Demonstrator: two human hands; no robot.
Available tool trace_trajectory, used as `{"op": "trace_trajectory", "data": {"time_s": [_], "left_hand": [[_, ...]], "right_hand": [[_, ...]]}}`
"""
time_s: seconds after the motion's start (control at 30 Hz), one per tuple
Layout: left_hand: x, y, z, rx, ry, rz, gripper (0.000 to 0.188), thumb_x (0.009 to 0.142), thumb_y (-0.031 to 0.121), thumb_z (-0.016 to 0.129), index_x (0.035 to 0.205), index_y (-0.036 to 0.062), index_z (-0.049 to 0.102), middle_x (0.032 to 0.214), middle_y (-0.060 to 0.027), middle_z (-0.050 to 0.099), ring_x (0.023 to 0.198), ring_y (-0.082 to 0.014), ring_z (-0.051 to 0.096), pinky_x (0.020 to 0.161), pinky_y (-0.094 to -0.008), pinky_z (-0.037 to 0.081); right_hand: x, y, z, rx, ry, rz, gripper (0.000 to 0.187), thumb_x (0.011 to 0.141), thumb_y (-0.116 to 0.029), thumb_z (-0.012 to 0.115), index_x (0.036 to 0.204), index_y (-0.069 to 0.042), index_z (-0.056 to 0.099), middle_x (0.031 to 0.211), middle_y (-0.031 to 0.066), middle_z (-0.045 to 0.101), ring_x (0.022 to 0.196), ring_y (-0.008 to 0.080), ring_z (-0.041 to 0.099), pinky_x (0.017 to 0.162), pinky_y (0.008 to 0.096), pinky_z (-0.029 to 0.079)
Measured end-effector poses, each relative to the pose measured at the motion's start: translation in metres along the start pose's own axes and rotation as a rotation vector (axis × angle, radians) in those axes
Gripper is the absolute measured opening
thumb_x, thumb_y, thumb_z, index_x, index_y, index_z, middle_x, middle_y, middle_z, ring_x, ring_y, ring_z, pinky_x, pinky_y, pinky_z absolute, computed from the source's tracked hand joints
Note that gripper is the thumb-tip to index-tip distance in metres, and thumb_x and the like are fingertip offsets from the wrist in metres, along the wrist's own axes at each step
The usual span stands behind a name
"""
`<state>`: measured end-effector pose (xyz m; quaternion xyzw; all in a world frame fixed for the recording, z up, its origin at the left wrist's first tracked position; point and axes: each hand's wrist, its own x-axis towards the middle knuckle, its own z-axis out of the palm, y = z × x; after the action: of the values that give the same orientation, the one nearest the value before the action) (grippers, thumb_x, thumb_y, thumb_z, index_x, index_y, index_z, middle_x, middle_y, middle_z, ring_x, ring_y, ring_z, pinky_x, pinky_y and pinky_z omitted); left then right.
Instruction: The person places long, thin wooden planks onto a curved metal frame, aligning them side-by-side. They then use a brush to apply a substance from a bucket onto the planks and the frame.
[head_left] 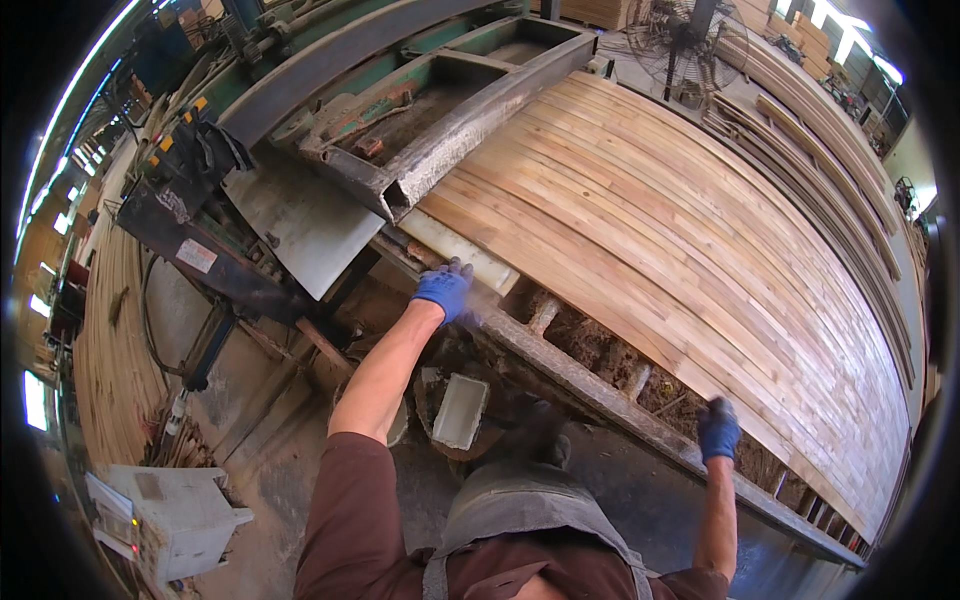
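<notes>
A wide panel of joined light-brown wood strips (640,230) lies slantwise on a metal machine bed. My left hand (445,287), in a blue glove, is at the bed's near side with its fingers stretched toward a pale, whitish flat bar (460,250). Its fingertips reach the bar's near edge; nothing shows in its grasp. Farther right, my right hand (718,430), also gloved in blue, is at the panel's near edge. Its darkened fingers are bunched and slightly blurred, so whether they grip the edge is unclear.
A heavy metal frame (440,135) spans the panel's left end. Beneath the panel, a long steel rail (590,375) runs past rollers and wood debris. Below my left hand stands a white rectangular container (461,411). A grey control box (180,520) is at lower left, a fan (685,45) at the back.
</notes>
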<state>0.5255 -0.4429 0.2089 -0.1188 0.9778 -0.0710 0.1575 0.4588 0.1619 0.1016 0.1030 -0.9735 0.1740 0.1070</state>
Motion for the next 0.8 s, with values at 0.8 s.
{"op": "trace_trajectory", "data": {"time_s": [0.8], "left_hand": [[0.063,-0.095,0.113,-0.043,0.174,0.149,0.111,0.067,0.048,0.089,0.154,0.0026,0.035,0.156,-0.0243,0.038,0.143,-0.0367,0.040,0.116,-0.0428,0.038]], "right_hand": [[0.060,-0.107,0.081,0.077,-0.057,0.063,0.014,0.081,-0.024,0.063,0.081,-0.011,0.070,0.086,0.0182,0.071,0.083,0.0396,0.070,0.072,0.0513,0.055]]}}
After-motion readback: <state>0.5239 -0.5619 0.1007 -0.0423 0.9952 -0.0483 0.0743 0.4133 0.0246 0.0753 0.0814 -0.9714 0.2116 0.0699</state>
